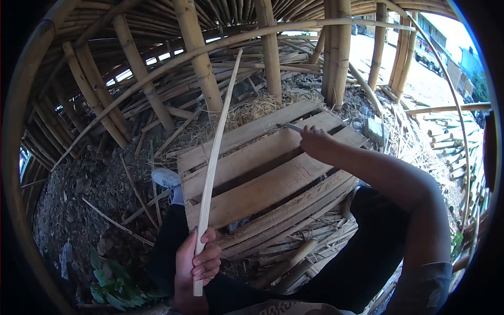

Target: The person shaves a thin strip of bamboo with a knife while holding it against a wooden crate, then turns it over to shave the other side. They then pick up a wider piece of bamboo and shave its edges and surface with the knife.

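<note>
My left hand (198, 260) is closed around the lower end of a long, pale bamboo strip (211, 176). The strip stands nearly upright, leaning a little to the right, and narrows to a point at its top. Over the far right part of a slatted wooden platform (252, 198), my right hand (316, 143) makes a fist around a knife (293, 127). Only a short grey length of the blade shows, pointing left; its handle is hidden in my fingers. Knife and strip are well apart.
Bamboo posts (198, 58) and a long curved pole (231, 39) stand beyond the platform, with piled bamboo behind. Split bamboo scraps (310, 257) lie below its near side. A leafy plant (113, 283) grows at lower left. Cut bamboo lengths (451, 144) lie at right.
</note>
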`<state>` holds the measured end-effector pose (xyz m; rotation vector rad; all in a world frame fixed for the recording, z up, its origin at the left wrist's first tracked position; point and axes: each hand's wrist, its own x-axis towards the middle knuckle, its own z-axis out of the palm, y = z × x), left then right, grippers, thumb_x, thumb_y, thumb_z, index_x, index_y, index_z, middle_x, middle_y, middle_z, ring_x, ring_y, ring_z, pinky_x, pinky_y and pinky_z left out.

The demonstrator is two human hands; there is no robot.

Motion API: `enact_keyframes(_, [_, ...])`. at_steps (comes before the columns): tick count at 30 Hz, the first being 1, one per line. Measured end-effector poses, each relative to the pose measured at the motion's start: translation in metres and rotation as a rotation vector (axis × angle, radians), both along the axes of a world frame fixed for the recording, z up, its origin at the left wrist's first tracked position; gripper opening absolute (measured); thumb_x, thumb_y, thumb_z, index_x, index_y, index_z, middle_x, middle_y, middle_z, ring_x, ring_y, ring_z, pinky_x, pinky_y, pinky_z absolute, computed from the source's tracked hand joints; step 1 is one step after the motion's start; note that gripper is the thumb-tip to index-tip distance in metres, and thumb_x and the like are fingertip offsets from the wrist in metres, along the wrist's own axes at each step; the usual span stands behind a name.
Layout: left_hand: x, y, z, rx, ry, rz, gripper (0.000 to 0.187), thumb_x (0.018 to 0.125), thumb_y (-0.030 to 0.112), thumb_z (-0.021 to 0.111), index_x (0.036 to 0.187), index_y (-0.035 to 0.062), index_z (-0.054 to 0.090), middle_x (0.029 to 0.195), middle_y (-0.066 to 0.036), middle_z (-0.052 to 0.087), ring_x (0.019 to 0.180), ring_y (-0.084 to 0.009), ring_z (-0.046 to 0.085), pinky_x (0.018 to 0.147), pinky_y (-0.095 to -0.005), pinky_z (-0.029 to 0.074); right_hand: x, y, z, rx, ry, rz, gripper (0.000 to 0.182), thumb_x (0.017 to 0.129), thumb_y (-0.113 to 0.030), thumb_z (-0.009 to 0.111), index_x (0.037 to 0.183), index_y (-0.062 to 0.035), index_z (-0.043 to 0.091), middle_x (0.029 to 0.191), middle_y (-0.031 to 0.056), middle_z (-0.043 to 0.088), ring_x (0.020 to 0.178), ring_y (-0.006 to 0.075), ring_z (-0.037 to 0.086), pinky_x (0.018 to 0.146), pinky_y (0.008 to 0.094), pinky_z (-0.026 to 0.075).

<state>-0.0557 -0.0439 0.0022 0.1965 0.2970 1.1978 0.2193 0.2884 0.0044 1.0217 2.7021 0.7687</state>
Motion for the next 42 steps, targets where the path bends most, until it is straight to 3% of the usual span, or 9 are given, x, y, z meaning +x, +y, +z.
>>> enact_keyframes(2, [-0.002,0.001,-0.001,-0.009,-0.017,-0.035,0.031,0.104,0.04,0.027,0.092,0.0157,0.041,0.052,0.004,0.038,0.032,-0.0053,0.035,0.027,-0.0179,0.031,0.023,0.022,0.017,-0.012,-0.091,-0.426,0.038,0.08,-0.011,0.067,0.11,0.0108,0.063,0.112,0.0219,0.051,0.099,0.0337,0.056,0.067,0.0429,0.049])
enact_keyframes(14, [0.0,0.011,-0.011,-0.091,0.024,-0.075,0.032,0.104,0.042,0.03,0.091,0.015,0.042,0.052,0.004,0.038,0.033,-0.0046,0.034,0.027,-0.0169,0.03,-0.029,-0.058,0.0,-0.186,0.226,0.523,0.036,0.094,-0.01,0.047,0.126,0.0064,0.045,0.102,0.0191,0.053,0.09,0.0309,0.062,0.077,0.0412,0.055])
enact_keyframes(17, [-0.001,0.009,-0.01,-0.101,0.016,-0.064,0.033,0.104,0.042,0.029,0.091,0.0149,0.043,0.052,0.005,0.038,0.033,-0.0043,0.034,0.027,-0.0169,0.029,0.022,0.042,-0.015,-0.076,0.131,-0.121,0.042,0.087,-0.016,0.057,0.126,-0.0002,0.053,0.111,0.0193,0.052,0.092,0.0327,0.059,0.078,0.0442,0.054])
enact_keyframes(19, [-0.002,0.009,-0.01,-0.095,0.023,-0.058,0.033,0.104,0.042,0.029,0.091,0.0149,0.043,0.052,0.005,0.038,0.033,-0.0043,0.034,0.027,-0.0169,0.029,0.07,0.075,-0.008,0.178,-0.048,-0.415,0.02,0.084,-0.017,0.06,0.087,-0.0017,0.073,0.112,0.0168,0.052,0.099,0.0316,0.057,0.074,0.0387,0.052])
enact_keyframes(21, [-0.003,0.01,-0.01,-0.091,0.028,-0.058,0.033,0.104,0.042,0.029,0.091,0.0149,0.043,0.052,0.005,0.037,0.033,-0.0043,0.034,0.027,-0.017,0.029,0.08,0.075,0.005,0.098,-0.074,-0.485,0.032,0.084,-0.016,0.059,0.11,0.0009,0.066,0.116,0.0203,0.05,0.097,0.0324,0.058,0.075,0.0413,0.053])
enact_keyframes(24, [-0.001,0.013,-0.012,-0.057,0.044,-0.05,0.034,0.104,0.042,0.028,0.091,0.0152,0.043,0.051,0.005,0.037,0.033,-0.0043,0.033,0.027,-0.0173,0.029,0.072,0.06,0.008,0.026,0.253,-0.011,0.073,0.077,0.001,0.061,0.142,0.0014,0.028,0.114,0.0213,0.046,0.097,0.0365,0.058,0.08,0.0448,0.053])
enact_keyframes(34, [-0.005,0.015,-0.02,-0.038,0.011,0.042,0.036,0.104,0.043,0.023,0.094,0.015,0.043,0.053,0.002,0.039,0.034,-0.0073,0.037,0.028,-0.0201,0.033,-0.033,0.06,-0.006,0.009,0.114,0.402,0.039,0.091,-0.013,0.052,0.128,0.0018,0.047,0.102,0.0132,0.053,0.095,0.0255,0.061,0.066,0.0402,0.054])
enact_keyframes(37, [-0.01,0.012,-0.024,-0.045,-0.076,0.042,0.036,0.104,0.041,0.021,0.097,0.0141,0.043,0.055,0.0,0.042,0.036,-0.0102,0.041,0.029,-0.0225,0.038,-0.023,0.082,0.025,0.059,-0.24,-0.504,0.043,0.085,-0.018,0.063,0.125,-0.0055,0.056,0.114,0.0118,0.055,0.104,0.026,0.057,0.073,0.0429,0.049])
enact_keyframes(42, [-0.015,0.011,-0.025,-0.045,-0.065,0.056,0.035,0.104,0.041,0.02,0.097,0.0139,0.041,0.055,0.0,0.042,0.036,-0.0105,0.041,0.03,-0.0225,0.038,0.026,0.105,0.016,-0.032,0.393,-0.428,0.064,0.075,-0.01,0.069,0.134,-0.0008,0.047,0.108,0.0201,0.054,0.103,0.0345,0.056,0.077,0.0457,0.051])
